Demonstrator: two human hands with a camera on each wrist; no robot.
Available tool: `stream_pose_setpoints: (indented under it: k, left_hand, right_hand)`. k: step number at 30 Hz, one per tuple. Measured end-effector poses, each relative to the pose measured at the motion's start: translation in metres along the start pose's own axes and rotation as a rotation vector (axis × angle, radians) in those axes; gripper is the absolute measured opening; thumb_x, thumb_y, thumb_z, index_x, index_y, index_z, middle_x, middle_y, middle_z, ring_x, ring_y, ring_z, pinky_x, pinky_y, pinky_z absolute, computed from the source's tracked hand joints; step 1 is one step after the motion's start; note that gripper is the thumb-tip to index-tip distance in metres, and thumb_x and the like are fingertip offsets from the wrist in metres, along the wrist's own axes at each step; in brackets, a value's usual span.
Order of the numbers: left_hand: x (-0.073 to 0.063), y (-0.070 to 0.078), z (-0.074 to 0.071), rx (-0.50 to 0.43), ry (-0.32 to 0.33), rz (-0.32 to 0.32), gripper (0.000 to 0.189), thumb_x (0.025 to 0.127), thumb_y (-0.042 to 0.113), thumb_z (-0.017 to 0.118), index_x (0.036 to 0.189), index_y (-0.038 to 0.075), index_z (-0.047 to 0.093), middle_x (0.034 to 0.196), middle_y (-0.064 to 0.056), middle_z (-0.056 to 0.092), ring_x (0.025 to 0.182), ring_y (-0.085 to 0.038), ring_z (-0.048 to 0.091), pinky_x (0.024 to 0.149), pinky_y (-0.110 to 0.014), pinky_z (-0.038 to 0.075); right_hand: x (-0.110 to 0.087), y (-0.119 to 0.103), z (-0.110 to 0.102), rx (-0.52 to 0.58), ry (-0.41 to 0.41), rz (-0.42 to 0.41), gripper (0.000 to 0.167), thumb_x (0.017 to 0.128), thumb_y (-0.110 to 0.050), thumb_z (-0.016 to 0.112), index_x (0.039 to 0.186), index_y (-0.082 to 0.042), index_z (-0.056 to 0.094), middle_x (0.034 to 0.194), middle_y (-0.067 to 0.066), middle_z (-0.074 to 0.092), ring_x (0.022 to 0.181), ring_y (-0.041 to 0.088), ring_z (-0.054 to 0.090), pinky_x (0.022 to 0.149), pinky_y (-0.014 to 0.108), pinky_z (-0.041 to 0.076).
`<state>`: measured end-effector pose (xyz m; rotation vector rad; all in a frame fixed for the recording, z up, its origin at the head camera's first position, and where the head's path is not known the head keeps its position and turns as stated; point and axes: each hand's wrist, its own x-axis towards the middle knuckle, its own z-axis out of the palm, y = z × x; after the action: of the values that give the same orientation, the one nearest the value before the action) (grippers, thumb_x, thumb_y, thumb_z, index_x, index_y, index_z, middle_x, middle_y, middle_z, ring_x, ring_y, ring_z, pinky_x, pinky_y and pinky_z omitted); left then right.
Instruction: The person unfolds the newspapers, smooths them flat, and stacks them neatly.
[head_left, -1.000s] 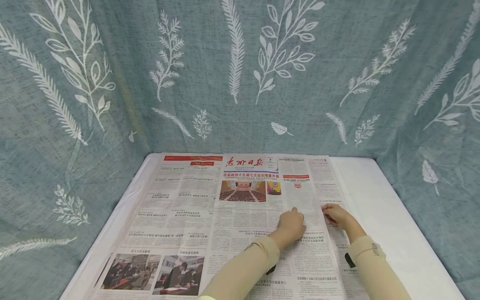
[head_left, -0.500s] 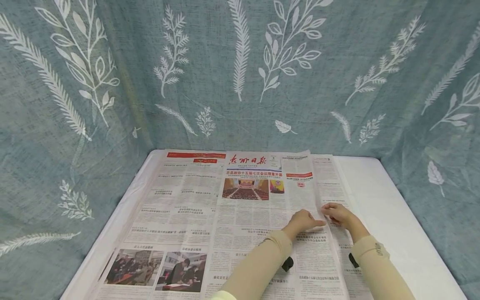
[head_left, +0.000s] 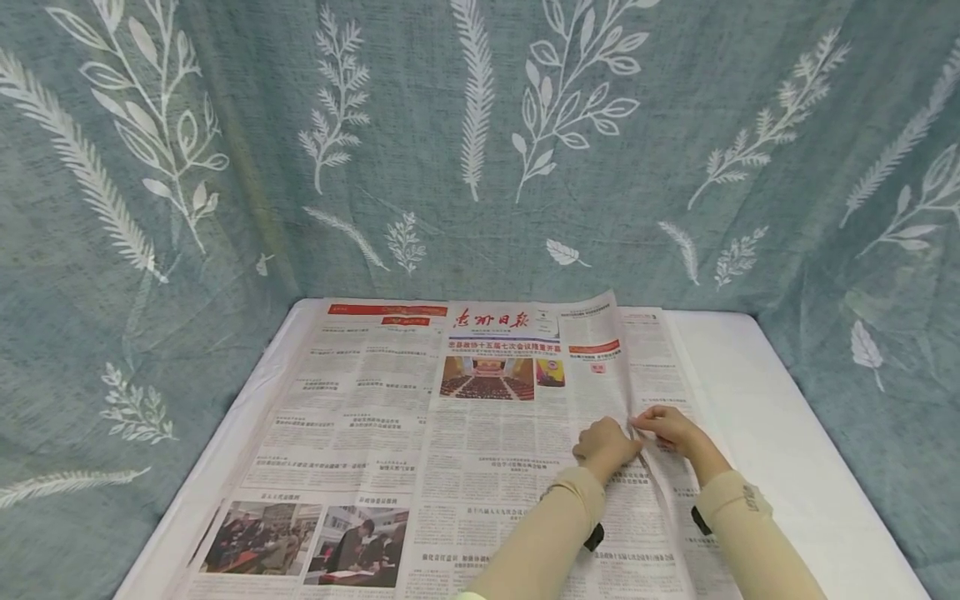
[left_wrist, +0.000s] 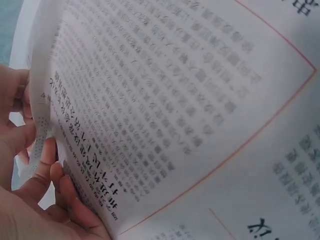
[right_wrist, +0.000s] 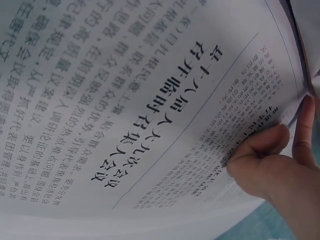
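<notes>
A newspaper lies spread out, with a red masthead and a colour photo near its far end. The right edge of its upper sheet is raised in a fold. My left hand pinches that edge, thumb and curled fingers against the paper in the left wrist view. Just to its right, my right hand holds the same edge between thumb and fingers. The two hands are nearly touching. In the right wrist view the sheet bows up in front of the right hand.
Beneath the newspaper is a white table, bare along its right side. More newspaper pages with two photos extend to the left. A blue-green curtain with white leaf patterns surrounds the far side and both flanks.
My left hand has moved right to the sheet's edge and taken hold of it. My right hand has shifted slightly left. The sheet's right edge and far corner have risen.
</notes>
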<state>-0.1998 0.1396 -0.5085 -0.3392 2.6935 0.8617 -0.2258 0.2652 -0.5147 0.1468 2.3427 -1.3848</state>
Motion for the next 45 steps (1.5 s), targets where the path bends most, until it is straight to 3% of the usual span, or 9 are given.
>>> stream_pose_setpoints:
  k: [8, 13, 19, 26, 30, 33, 35, 40, 45]
  left_hand:
    - [0.021, -0.001, 0.019, -0.074, 0.030, -0.066, 0.029, 0.075, 0.028, 0.075, 0.095, 0.009, 0.066, 0.097, -0.010, 0.067, 0.096, -0.033, 0.058, 0.081, -0.052, 0.043]
    - [0.005, 0.001, 0.001, -0.176, 0.042, -0.078, 0.032, 0.074, 0.027, 0.078, 0.092, 0.005, 0.065, 0.095, -0.012, 0.066, 0.095, -0.035, 0.058, 0.082, -0.053, 0.043]
    - [-0.003, -0.002, -0.005, -0.258, 0.079, -0.060, 0.033, 0.071, 0.026, 0.082, 0.088, 0.004, 0.063, 0.092, -0.013, 0.066, 0.091, -0.035, 0.059, 0.080, -0.050, 0.045]
    - [-0.001, -0.009, -0.006, -0.274, 0.061, -0.042, 0.028, 0.071, 0.027, 0.082, 0.069, 0.008, 0.061, 0.076, -0.006, 0.065, 0.077, -0.027, 0.061, 0.072, -0.044, 0.049]
    - [0.000, -0.013, -0.007, -0.262, 0.059, 0.000, 0.031, 0.073, 0.030, 0.080, 0.058, 0.012, 0.060, 0.066, 0.000, 0.062, 0.063, -0.021, 0.057, 0.060, -0.036, 0.048]
    - [0.000, -0.016, -0.008, -0.257, 0.051, 0.052, 0.031, 0.077, 0.028, 0.077, 0.058, 0.013, 0.059, 0.061, 0.002, 0.060, 0.055, -0.016, 0.052, 0.052, -0.030, 0.043]
    - [0.000, -0.019, -0.010, -0.257, 0.058, 0.088, 0.031, 0.079, 0.025, 0.075, 0.058, 0.013, 0.056, 0.058, 0.003, 0.057, 0.052, -0.013, 0.047, 0.049, -0.027, 0.039]
    - [0.002, -0.030, -0.021, -0.269, 0.097, 0.165, 0.024, 0.080, 0.020, 0.074, 0.063, 0.010, 0.060, 0.062, 0.000, 0.060, 0.052, -0.013, 0.050, 0.049, -0.025, 0.042]
    - [0.026, -0.052, -0.023, -0.277, 0.085, 0.183, 0.018, 0.077, 0.017, 0.076, 0.065, 0.006, 0.067, 0.064, -0.004, 0.066, 0.055, -0.019, 0.060, 0.052, -0.028, 0.050]
  right_hand:
    - [0.000, -0.001, 0.001, -0.003, -0.027, -0.003, 0.021, 0.094, -0.020, 0.056, 0.091, 0.001, 0.059, 0.065, -0.009, 0.041, 0.057, 0.005, 0.034, 0.058, 0.018, 0.035]
    - [0.002, 0.001, -0.001, 0.021, -0.048, 0.001, 0.024, 0.094, -0.022, 0.056, 0.095, 0.001, 0.062, 0.084, -0.006, 0.048, 0.066, 0.009, 0.038, 0.064, 0.020, 0.037]
    - [0.002, 0.001, -0.002, 0.012, -0.034, 0.015, 0.029, 0.093, -0.024, 0.058, 0.098, 0.003, 0.063, 0.098, 0.002, 0.051, 0.073, 0.012, 0.040, 0.068, 0.022, 0.039]
    - [0.001, -0.002, 0.001, -0.021, -0.041, 0.031, 0.040, 0.093, -0.028, 0.056, 0.107, 0.009, 0.061, 0.137, 0.033, 0.037, 0.110, 0.031, 0.044, 0.084, 0.031, 0.043]
    - [0.000, -0.002, 0.000, -0.010, -0.024, 0.038, 0.031, 0.093, -0.027, 0.057, 0.090, 0.003, 0.062, 0.097, 0.018, 0.056, 0.083, 0.021, 0.049, 0.074, 0.025, 0.043]
    - [0.000, -0.001, 0.000, 0.010, -0.011, 0.040, 0.023, 0.093, -0.020, 0.056, 0.072, -0.010, 0.054, 0.070, -0.005, 0.042, 0.064, 0.009, 0.038, 0.062, 0.020, 0.037]
    - [0.002, -0.001, 0.002, 0.006, 0.003, 0.035, 0.024, 0.092, -0.016, 0.055, 0.070, -0.011, 0.050, 0.066, -0.007, 0.040, 0.061, 0.007, 0.038, 0.059, 0.018, 0.037]
    - [0.002, -0.003, 0.016, -0.150, 0.179, -0.001, 0.017, 0.088, -0.009, 0.056, 0.088, 0.006, 0.050, 0.075, 0.012, 0.051, 0.066, 0.020, 0.050, 0.063, 0.027, 0.046]
    - [-0.002, -0.005, 0.033, -0.454, 0.326, -0.104, 0.049, 0.089, -0.008, 0.058, 0.124, 0.017, 0.035, 0.119, 0.040, 0.038, 0.105, 0.054, 0.044, 0.087, 0.060, 0.042]
